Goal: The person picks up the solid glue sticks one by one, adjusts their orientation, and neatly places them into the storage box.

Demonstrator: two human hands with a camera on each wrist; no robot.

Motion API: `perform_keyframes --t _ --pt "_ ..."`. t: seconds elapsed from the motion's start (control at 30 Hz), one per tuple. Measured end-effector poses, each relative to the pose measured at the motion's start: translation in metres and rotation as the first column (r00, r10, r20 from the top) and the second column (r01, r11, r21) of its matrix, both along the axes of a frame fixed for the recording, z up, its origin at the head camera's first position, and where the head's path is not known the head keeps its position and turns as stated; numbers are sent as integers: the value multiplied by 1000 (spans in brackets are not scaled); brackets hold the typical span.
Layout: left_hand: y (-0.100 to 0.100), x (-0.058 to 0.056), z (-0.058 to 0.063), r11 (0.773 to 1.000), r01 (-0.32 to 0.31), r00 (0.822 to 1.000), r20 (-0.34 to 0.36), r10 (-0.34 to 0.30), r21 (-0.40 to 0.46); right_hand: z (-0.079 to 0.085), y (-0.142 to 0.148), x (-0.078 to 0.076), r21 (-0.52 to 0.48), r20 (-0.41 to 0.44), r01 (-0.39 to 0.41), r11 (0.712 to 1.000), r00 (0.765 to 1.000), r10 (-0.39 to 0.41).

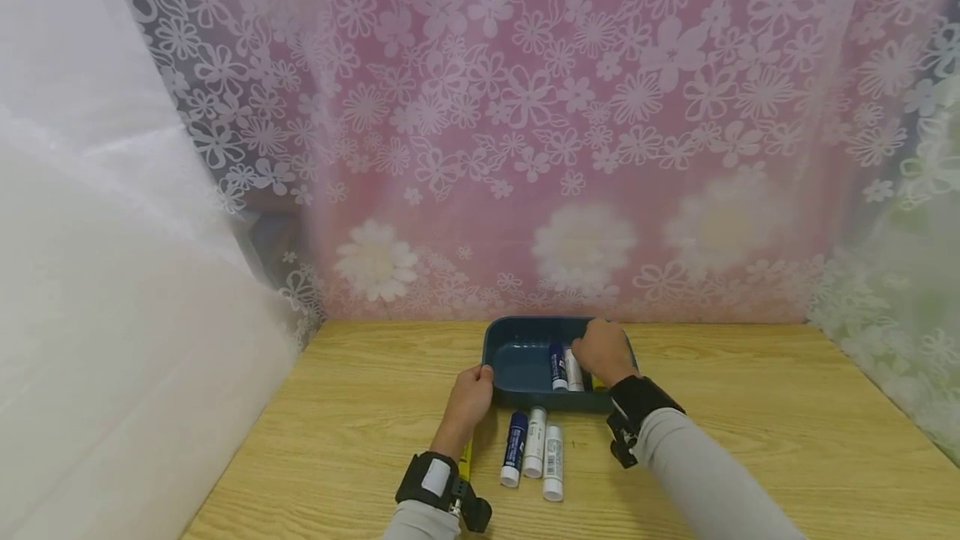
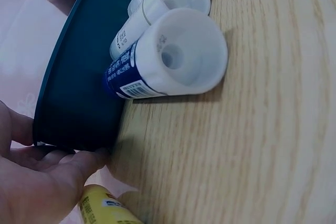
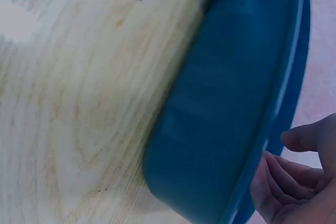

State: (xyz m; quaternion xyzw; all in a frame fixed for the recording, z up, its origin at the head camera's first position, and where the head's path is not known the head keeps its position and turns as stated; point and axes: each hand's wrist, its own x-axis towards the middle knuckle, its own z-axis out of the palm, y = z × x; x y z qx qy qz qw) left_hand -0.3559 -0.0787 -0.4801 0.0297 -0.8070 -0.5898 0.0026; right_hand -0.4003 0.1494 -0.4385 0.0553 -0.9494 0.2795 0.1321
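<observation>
My left hand [image 1: 470, 397] grips the left end of a dark blue rectangular dish [image 1: 517, 399], thumb at the rim. Inside the dish's right half lie a blue glue stick [image 1: 558, 367], a white glue stick [image 1: 573, 370] and something yellow [image 1: 597, 382], partly covered by my right hand [image 1: 604, 350]. That hand is over the dish's right end with bent fingers; whether it pinches anything is hidden. In front of the dish, a blue glue stick [image 1: 513, 449] and two white ones [image 1: 535, 442] [image 1: 553, 463] lie on the table.
A yellow tube [image 2: 107, 205] lies beside my left hand, mostly behind the forearm in the head view. The wood-grain table [image 1: 360, 432] ends at a pink flowered curtain [image 1: 465, 148]. A white sheet [image 1: 127, 290] hangs at the left.
</observation>
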Motion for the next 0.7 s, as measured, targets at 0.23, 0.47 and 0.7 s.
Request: perform_keyframes --t 0.23,0.47,0.7 --pt "1 1 -1 1000 -9 1000 10 9 -11 6 13 7 -115 -172 0 993 985 -20" --pt "1 3 1 1000 -14 1000 8 14 -27 2 32 11 -122 -223 76 990 969 -102" --pt "0 2 2 999 -13 1000 -2 13 -33 -12 47 16 -159 24 146 977 989 -144"
